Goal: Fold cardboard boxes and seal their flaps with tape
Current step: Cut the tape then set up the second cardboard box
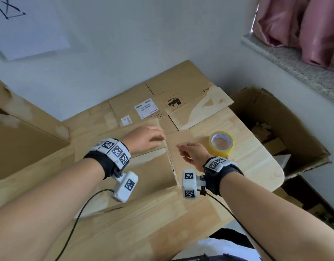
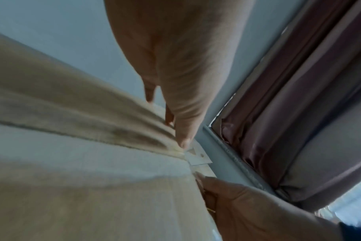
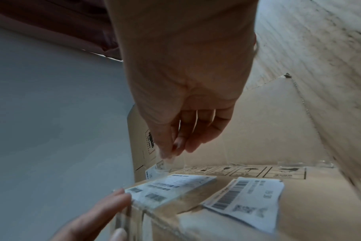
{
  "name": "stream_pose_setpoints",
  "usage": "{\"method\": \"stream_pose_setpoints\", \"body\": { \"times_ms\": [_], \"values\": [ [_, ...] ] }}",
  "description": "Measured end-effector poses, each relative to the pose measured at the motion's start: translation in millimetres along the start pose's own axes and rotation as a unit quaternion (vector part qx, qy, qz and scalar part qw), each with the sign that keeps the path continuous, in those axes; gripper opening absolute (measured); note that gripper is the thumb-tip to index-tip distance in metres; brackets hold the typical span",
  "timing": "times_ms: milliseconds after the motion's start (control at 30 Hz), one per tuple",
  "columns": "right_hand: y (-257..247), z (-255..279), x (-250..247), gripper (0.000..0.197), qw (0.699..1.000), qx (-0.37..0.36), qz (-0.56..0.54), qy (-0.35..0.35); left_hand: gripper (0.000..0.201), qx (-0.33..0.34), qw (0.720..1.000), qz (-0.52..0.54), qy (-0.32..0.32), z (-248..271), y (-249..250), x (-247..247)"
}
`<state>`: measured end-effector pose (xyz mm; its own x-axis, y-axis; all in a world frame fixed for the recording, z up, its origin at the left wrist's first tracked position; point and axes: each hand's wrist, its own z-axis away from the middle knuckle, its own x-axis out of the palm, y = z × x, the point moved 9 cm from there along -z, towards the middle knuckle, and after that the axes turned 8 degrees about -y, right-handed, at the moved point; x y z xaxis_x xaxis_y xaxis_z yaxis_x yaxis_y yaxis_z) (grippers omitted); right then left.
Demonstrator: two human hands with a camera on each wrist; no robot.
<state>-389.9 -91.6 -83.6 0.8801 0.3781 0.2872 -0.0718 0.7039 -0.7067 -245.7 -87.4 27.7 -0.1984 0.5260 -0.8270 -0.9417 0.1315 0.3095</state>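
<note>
A brown cardboard box [image 1: 153, 166] lies on the wooden table [image 1: 247, 166] with its two top flaps folded together. A strip of clear tape [image 1: 171, 162] runs along the seam. My left hand [image 1: 158, 137] rests flat, fingers straight, on the left flap at the seam's far end; its fingertips [image 2: 183, 141] touch the cardboard. Just right of the seam, my right hand [image 1: 179, 147] pinches the loose end of the clear tape [image 3: 169, 161] between thumb and fingers [image 3: 165, 151]. The yellowish tape roll [image 1: 221, 143] stands on the table beside my right hand.
Flattened cardboard [image 1: 171, 91] with labels lies at the table's back against the wall. A large open box [image 1: 275, 119] stands off the table's right edge, and another big cardboard box [image 1: 21, 140] is at the left. A window sill [image 1: 294, 59] and pink curtain are upper right.
</note>
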Motion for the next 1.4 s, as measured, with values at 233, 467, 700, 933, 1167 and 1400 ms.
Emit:
{"method": "stream_pose_setpoints", "body": {
  "times_ms": [233, 467, 700, 933, 1167, 1400],
  "values": [
    [6, -4, 1, 0.011, 0.999, 0.029, -0.015, 0.004, 0.053, -0.099, 0.991, 0.006, -0.094, 6, -14, 36],
    [11, -13, 8, 0.009, 0.998, 0.061, -0.02, 0.006, 0.064, -0.059, 0.991, -0.021, -0.117, 11, -19, 38],
    [13, -16, 16, 0.009, 0.997, 0.08, -0.006, -0.018, 0.049, -0.03, 0.989, -0.08, -0.119, 7, -10, 31],
    [13, -20, 19, 0.01, 0.995, 0.085, 0.041, -0.015, 0.037, 0.002, 0.982, -0.12, -0.143, 3, 1, 27],
    [13, -22, 19, 0.012, 0.994, 0.079, 0.077, -0.022, 0.036, 0.028, 0.974, -0.148, -0.171, -1, 11, 22],
    [11, -23, 23, 0.009, 0.978, 0.086, 0.189, -0.026, 0.036, 0.017, 0.972, -0.138, -0.19, -2, 12, 24]
  ]
}}
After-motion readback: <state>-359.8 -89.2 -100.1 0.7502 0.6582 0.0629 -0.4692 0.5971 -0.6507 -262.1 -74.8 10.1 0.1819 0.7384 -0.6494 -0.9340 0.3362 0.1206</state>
